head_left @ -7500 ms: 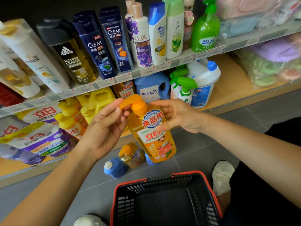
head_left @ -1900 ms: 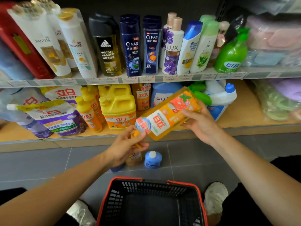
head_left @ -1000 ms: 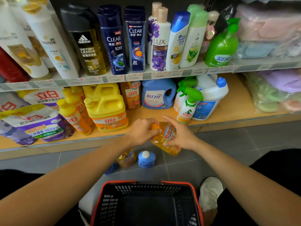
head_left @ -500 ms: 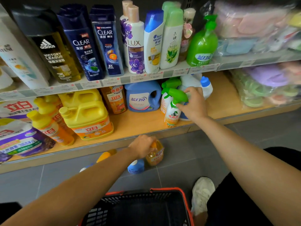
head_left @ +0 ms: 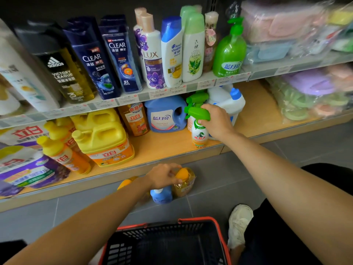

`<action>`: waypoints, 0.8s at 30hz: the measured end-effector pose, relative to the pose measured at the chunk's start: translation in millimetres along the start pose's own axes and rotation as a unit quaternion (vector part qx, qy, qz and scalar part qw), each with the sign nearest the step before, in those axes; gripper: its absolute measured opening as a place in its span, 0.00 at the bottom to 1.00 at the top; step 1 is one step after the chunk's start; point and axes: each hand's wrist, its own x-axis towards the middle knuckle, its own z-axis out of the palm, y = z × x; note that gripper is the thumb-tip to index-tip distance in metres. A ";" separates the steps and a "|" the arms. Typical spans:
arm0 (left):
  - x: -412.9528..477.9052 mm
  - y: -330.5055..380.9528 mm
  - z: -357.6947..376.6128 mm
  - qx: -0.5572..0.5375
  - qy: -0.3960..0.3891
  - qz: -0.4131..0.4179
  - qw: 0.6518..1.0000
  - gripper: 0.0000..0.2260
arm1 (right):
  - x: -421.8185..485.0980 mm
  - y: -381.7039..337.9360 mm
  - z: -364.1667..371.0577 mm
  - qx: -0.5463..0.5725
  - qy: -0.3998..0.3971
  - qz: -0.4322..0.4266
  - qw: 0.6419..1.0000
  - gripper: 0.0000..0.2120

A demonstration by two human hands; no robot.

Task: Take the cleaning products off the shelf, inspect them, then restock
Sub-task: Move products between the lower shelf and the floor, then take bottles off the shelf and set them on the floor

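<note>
Spray bottle (head_left: 199,134) gripped on the shelf (head_left: 162,150).
Right hand (head_left: 216,122) curls round its neck; left hand (head_left: 164,175) holds an orange bottle (head_left: 184,183) on the floor (head_left: 219,178).

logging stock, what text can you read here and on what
"adidas VICTORY LEAGUE", "3": dark bottle
"CLEAR": left navy bottle
"CLEAR", "3X": right navy bottle
"LUX": white bottle
"蓝月亮": green pump bottle, blue jug
"立白": yellow jug, orange bottle
"食品用": orange bottle
Too blurred: price tags, spray bottle, floor bottle
</note>
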 end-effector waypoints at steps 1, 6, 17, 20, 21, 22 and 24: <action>-7.9 1.3 -7.5 -0.007 0.009 0.005 1.000 0.28 | -2.4 -7.8 -3.4 0.005 0.010 -0.014 1.000 0.22; -52.6 13.6 -51.2 -0.008 0.117 0.050 0.992 0.28 | -20.3 -45.9 -33.4 0.102 0.004 -0.062 0.993 0.24; -135.3 53.9 -86.2 -0.233 0.205 0.080 0.947 0.39 | -66.9 -94.0 -38.5 0.524 -0.107 -0.005 0.845 0.11; -145.7 63.0 -75.3 -0.331 0.203 0.075 0.919 0.32 | -82.2 -103.3 -15.8 0.624 -0.103 0.076 0.771 0.12; -147.1 66.2 -70.6 -0.365 0.197 0.072 0.907 0.31 | -87.8 -106.1 -6.5 0.631 -0.122 0.096 0.760 0.15; -147.9 69.0 -66.9 -0.394 0.187 0.066 0.897 0.29 | -93.3 -108.7 1.7 0.631 -0.147 0.118 0.752 0.18; -149.0 71.6 -63.6 -0.439 0.156 0.049 0.883 0.26 | -98.4 -110.9 11.1 0.643 -0.195 0.146 0.726 0.22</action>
